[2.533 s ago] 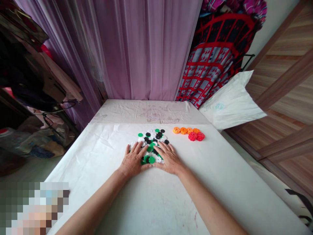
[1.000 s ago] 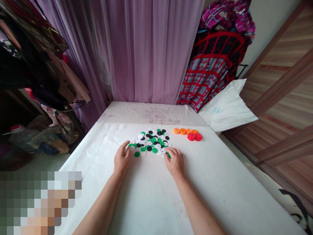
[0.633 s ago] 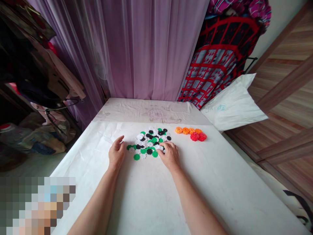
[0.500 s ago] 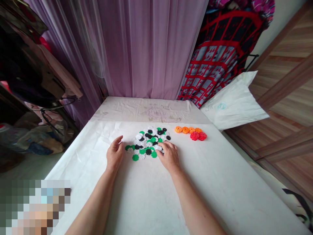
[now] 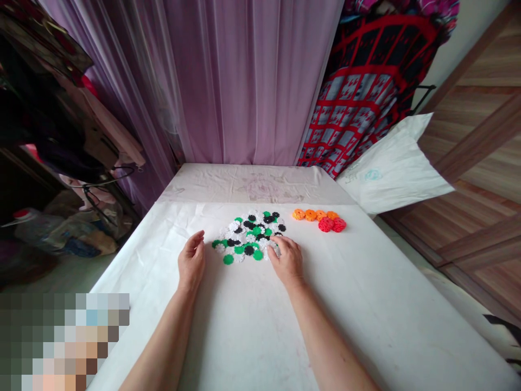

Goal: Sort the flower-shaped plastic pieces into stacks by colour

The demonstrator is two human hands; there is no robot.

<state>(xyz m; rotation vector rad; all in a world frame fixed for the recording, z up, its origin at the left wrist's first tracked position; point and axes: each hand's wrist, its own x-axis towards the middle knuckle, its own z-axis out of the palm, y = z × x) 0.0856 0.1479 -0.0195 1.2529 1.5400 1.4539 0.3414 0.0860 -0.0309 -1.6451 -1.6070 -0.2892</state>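
Note:
A loose heap of notched plastic discs in green [image 5: 228,259], white [image 5: 239,257] and black [image 5: 249,250] lies flat on the white table. To the left of the heap, my left hand [image 5: 191,262] rests on its edge, thumb and fingers a little apart, holding nothing. At the heap's right side is my right hand [image 5: 288,259], palm down with fingers curved and thumb spread from them. White discs show in the gap between its thumb and index finger; whether the fingertips touch them is hard to see.
Right of the heap sit orange discs [image 5: 310,215] in a row of small stacks, with red discs [image 5: 326,224] in front. A white sack [image 5: 391,176] leans at the table's right edge. A purple curtain [image 5: 252,81] hangs behind the table [image 5: 244,326]. Clothes hang at left.
My right hand has shifted slightly right, its fingers nearer the heap's edge. My left hand stays beside the heap, fingers drawn a bit closer. The view has turned slightly.

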